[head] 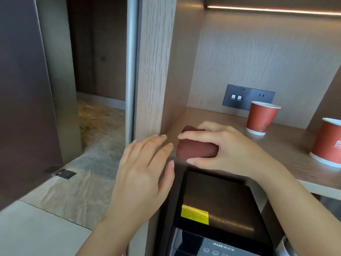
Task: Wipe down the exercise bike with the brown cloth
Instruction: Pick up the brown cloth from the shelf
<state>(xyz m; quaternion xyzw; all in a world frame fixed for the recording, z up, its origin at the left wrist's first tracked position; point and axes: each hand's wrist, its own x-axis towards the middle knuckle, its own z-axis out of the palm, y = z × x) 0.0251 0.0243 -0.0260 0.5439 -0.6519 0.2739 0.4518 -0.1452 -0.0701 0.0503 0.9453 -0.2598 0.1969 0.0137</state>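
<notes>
While the right hand (219, 145) curls round the rolled brown cloth (195, 149) on the shelf (287, 143) at frame centre, the left hand (145, 163) hovers beside it, fingers straight, holding nothing — fetching step; no bike in view, so carrying the cloth over likely comes next.

- Black appliance (217, 196): brand "AUX" stood in pale letters on front panel (221, 245); small characters right after it were too blurred to read.
- Row of small square icons sat below brand, meaning unclear.
- Yellow label (194, 214) on appliance top carried fine dark print, illegible.
- Red paper cup (325, 142), up right of appliance: pale printed mark, cut by frame edge, unreadable.
</notes>
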